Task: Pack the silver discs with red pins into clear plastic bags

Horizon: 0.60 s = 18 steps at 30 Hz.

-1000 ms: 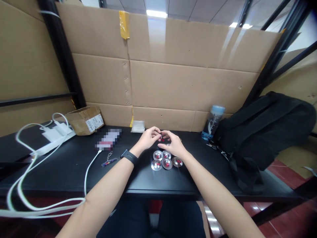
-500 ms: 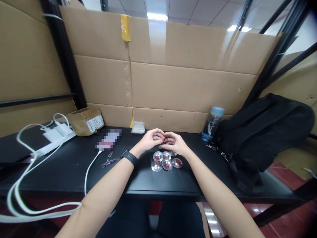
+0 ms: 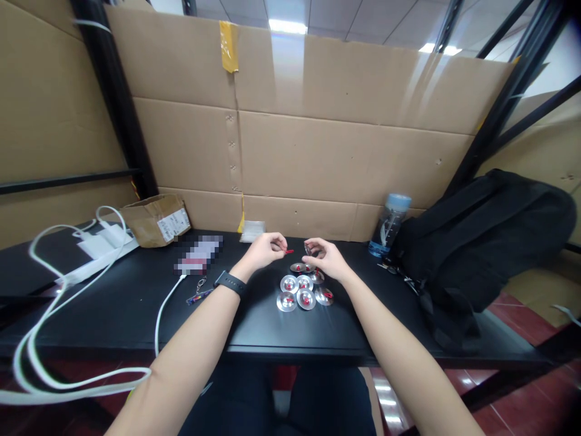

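Between the thumb and fingers of my left hand (image 3: 269,250) is a short red loop (image 3: 289,251), its end sticking out to the right. My right hand (image 3: 327,259) pinches the edge of a small metal finger cymbal (image 3: 307,249), turned nearly edge-on and partly covered by the fingers. A gap separates the two hands. Below them, several silvery finger cymbals (image 3: 306,299) lie close together on the black table (image 3: 267,333), each with a bit of red at its raised middle. Some sit partly behind my right hand.
Behind stands a cardboard wall (image 3: 295,157) with a small clear packet (image 3: 253,231) at its foot. On the left are a phone (image 3: 198,254), a keychain (image 3: 198,297), white cables (image 3: 34,339) and a cardboard box (image 3: 152,221). A bottle (image 3: 389,227) and black backpack (image 3: 481,242) occupy the right.
My hands have moved apart, the left one leftward with the red loop. The finger cymbal stays in my right hand. More of the cymbals beneath the hands now show.
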Tool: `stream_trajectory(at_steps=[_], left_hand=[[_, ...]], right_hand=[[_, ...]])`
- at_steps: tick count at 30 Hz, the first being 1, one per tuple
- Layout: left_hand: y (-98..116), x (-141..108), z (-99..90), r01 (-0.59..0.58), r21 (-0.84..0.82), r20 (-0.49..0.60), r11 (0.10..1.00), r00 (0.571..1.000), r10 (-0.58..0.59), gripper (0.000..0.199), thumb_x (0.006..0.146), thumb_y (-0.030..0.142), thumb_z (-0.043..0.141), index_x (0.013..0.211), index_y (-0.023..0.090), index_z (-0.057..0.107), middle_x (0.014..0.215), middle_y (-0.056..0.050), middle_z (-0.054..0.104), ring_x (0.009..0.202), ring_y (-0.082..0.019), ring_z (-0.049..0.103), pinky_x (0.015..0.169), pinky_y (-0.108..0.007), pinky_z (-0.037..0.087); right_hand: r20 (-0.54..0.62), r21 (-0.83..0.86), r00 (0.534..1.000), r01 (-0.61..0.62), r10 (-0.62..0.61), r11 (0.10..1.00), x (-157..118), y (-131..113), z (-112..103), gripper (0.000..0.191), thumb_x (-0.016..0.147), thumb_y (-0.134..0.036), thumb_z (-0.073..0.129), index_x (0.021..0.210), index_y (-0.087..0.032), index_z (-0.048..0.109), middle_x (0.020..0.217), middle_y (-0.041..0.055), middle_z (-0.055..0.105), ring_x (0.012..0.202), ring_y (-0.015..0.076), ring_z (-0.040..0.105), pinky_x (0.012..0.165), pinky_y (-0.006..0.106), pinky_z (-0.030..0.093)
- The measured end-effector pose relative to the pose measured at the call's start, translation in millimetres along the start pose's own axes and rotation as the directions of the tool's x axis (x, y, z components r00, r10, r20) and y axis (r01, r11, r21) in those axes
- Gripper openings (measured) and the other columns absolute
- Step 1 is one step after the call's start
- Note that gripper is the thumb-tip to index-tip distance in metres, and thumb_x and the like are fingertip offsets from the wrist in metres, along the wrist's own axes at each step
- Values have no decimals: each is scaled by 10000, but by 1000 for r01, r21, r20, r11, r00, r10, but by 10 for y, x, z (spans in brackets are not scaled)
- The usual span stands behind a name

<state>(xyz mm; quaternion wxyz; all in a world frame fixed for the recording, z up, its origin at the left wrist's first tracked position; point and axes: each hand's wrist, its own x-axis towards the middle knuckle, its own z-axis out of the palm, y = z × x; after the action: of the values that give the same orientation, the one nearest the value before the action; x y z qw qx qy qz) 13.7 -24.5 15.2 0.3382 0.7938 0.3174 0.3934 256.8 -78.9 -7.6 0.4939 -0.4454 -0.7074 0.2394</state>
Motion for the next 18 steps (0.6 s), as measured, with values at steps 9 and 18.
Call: stream_trajectory(at_steps=[9,18], left_hand=[[-294,-36,-453,19,321,57,947,998,-39,142,691,136,653,829,168,666,862,-54,734,803,-198,730,743,-285,571],[-323,-20,-377,71,314,131,947,984,-117,213,659,86,709,853,167,671,814,-40,718,750,-192,720,708,-284,569]], right_hand=[[-143,-455,979,-193,143,869,15,530,-500,362,865,-421,689,1120,-170,751,1005,99,732,845,201,662,821,340,522],[-84,-508,983,-183,164,842,12,623,-440,332,761,-265,789,1081,-191,736,1041,82,744,893,205,690,855,333,529]])
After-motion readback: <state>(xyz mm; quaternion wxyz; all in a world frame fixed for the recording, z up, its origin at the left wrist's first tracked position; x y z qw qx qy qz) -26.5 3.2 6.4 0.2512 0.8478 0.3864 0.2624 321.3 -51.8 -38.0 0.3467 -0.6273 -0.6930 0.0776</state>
